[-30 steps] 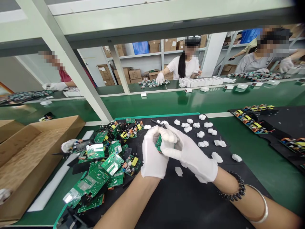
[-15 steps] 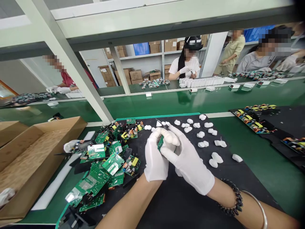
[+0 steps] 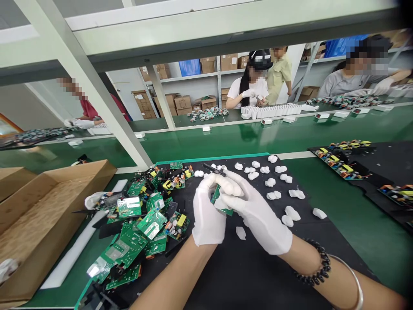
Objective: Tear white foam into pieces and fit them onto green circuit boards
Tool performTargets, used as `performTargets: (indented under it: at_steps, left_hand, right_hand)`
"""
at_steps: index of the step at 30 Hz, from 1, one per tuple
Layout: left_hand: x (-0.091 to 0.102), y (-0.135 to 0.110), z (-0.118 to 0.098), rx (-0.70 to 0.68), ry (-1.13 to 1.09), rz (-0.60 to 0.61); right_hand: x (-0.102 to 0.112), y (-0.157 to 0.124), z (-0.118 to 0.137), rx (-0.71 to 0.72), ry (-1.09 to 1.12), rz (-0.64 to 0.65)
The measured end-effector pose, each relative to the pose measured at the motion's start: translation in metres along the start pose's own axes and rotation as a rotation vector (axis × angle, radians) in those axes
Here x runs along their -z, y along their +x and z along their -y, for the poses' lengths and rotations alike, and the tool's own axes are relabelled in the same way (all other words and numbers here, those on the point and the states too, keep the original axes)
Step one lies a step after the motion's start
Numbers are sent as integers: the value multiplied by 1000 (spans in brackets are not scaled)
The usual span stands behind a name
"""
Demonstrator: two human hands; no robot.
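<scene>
Both my hands wear white gloves and meet over the black mat [image 3: 219, 275]. My left hand [image 3: 209, 211] is closed around a small green circuit board [image 3: 229, 212], whose edge shows between the gloves. My right hand [image 3: 254, 211] is closed on the same board from the other side, its fingers pressing against it. A slim dark piece [image 3: 214, 169] sticks out above the fingertips; whether it belongs to the board I cannot tell. Below the hands lies a white lump [image 3: 240, 233], with several more white lumps [image 3: 292, 213] spread to the right. Most of the board is hidden by the gloves.
Loose circuit boards [image 3: 125, 243] are piled at the left, beside a white foam strip [image 3: 75, 252] and a cardboard box [image 3: 48, 224]. More boards [image 3: 342, 161] stand at the right. A metal frame post [image 3: 106, 99] rises ahead, with co-workers beyond the green conveyor [image 3: 226, 142].
More of the green board and the dark piece shows between my hands. A white lump below them is now uncovered. In the background, a standing person has moved left.
</scene>
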State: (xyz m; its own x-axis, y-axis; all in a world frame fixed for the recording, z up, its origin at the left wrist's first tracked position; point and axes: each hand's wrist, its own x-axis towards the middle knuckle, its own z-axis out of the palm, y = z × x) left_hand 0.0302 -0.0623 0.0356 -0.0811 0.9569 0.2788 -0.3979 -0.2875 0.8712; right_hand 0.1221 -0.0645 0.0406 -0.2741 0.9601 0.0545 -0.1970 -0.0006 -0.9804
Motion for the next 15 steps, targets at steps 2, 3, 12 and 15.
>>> performTargets:
  at_steps: [2,3,12,15]
  left_hand:
    - [1,0,0,-23,57,2]
    - [0,-1,0,-31,89,0]
    - [-3,-2,-2,32,84,2]
    - [1,0,-2,-12,112,-15]
  right_hand:
    - [2,3,1,-22,-32,-33]
    - [2,4,0,-31,-55,-53]
    - [0,4,0,16,-64,-56]
    - [7,7,7,-18,-30,93]
